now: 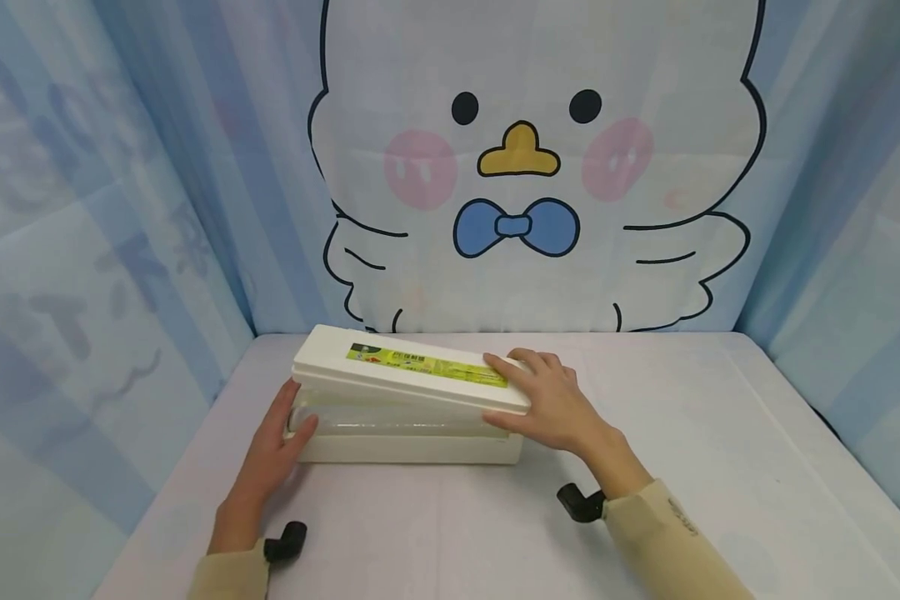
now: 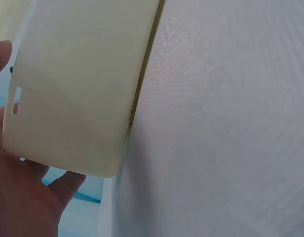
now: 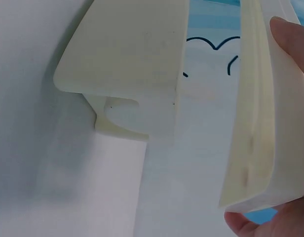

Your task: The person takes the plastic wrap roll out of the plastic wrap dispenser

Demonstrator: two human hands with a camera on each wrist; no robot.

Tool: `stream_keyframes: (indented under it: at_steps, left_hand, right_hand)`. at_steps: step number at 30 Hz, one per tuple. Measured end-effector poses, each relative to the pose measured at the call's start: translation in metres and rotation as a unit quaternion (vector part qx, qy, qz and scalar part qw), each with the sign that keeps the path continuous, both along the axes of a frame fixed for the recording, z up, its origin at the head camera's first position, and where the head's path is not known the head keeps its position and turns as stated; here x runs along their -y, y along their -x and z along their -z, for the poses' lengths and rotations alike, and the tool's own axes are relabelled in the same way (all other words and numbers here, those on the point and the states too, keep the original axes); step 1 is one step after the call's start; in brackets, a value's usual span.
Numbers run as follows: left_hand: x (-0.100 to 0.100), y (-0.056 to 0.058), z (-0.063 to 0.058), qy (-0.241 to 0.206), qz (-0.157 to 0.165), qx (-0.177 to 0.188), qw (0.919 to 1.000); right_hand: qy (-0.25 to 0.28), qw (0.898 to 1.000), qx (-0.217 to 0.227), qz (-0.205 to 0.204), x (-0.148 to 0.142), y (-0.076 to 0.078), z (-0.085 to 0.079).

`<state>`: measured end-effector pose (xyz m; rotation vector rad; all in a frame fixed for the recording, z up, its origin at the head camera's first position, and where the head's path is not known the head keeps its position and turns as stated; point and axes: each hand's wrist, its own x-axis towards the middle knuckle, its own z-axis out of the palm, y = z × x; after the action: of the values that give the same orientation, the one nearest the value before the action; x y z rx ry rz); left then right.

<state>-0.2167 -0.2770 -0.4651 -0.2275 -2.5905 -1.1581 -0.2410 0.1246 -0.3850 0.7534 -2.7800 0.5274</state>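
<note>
A white cling film dispenser box (image 1: 408,451) lies lengthwise on the table, and a roll of clear film (image 1: 397,419) shows inside it. My left hand (image 1: 266,458) grips the box's left end, its thumb over the front edge; the left wrist view shows the fingers around that end wall (image 2: 73,98). With my right hand (image 1: 558,408) I hold the right end of the long white lid (image 1: 328,343), thumb at the front and fingers on top. That lid bears a yellow-green label (image 1: 427,365) and slants down to the right over the box. A gap separates lid (image 3: 290,123) and box (image 3: 127,54) in the right wrist view.
The table (image 1: 435,533) has a pale cloth cover. Behind it hangs a curtain (image 1: 525,292) with a cartoon bird print, and blue curtains (image 1: 105,292) line both sides. A black wrist camera (image 1: 286,542) sits at the left cuff, another black camera (image 1: 581,502) at the right.
</note>
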Motion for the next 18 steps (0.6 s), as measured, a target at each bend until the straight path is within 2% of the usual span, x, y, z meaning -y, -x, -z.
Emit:
stream_keyframes:
  at_steps: [3, 10, 16, 18]
  left_hand:
    - [-0.001, -0.001, -0.001, 0.018, -0.002, 0.006, 0.9998]
    - [-0.004, -0.001, -0.002, 0.043, -0.013, 0.052, 0.9976]
    - [-0.003, -0.001, -0.002, 0.043, -0.001, 0.035, 0.9985]
    - [-0.002, -0.002, -0.002, 0.036, -0.001, 0.039, 0.9986]
  right_hand:
    - [0.003, 1.000, -0.002, -0.002, -0.005, -0.003, -0.002]
    - [0.016, 1.000, -0.004, 0.003, -0.021, -0.009, -0.010]
    - [0.025, 0.999, -0.007, 0.025, -0.038, -0.014, -0.015]
    - [0.026, 0.999, -0.006, 0.037, -0.045, -0.016, -0.016]
